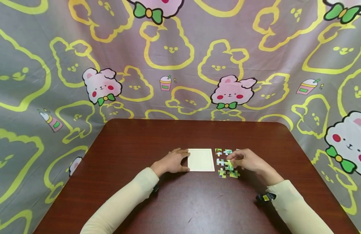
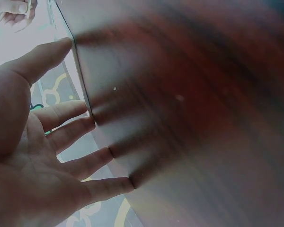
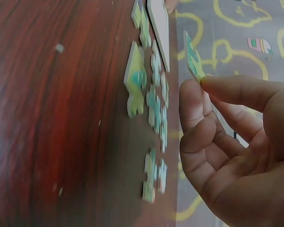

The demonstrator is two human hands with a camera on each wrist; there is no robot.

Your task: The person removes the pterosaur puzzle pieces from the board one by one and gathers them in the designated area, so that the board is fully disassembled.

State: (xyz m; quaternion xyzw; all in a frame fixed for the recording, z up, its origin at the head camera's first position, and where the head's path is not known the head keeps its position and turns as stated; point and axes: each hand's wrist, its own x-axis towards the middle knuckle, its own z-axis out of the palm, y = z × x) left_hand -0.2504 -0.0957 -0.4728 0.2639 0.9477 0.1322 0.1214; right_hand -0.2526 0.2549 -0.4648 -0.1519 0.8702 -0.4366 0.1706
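My left hand (image 1: pixel 174 161) rests at the left edge of a square cream puzzle tray (image 1: pixel 200 160) on the table. In the left wrist view its fingers are spread and nearly straight, with the thumb and some fingertips at the tray's edge. To the right of the tray, my right hand (image 1: pixel 247 160) pinches a green jigsaw piece (image 3: pixel 193 57) between thumb and forefinger, raised above the tabletop. Several loose jigsaw pieces (image 1: pixel 222 173) lie below and around that hand, which hides some of them in the head view.
The dark reddish-brown table (image 1: pixel 145 136) has rounded far corners. A grey curtain (image 1: pixel 180 78) printed with yellow outlines and bunny faces hangs behind it and along both sides. A dark strap device (image 1: pixel 265 197) sits at the right wrist.
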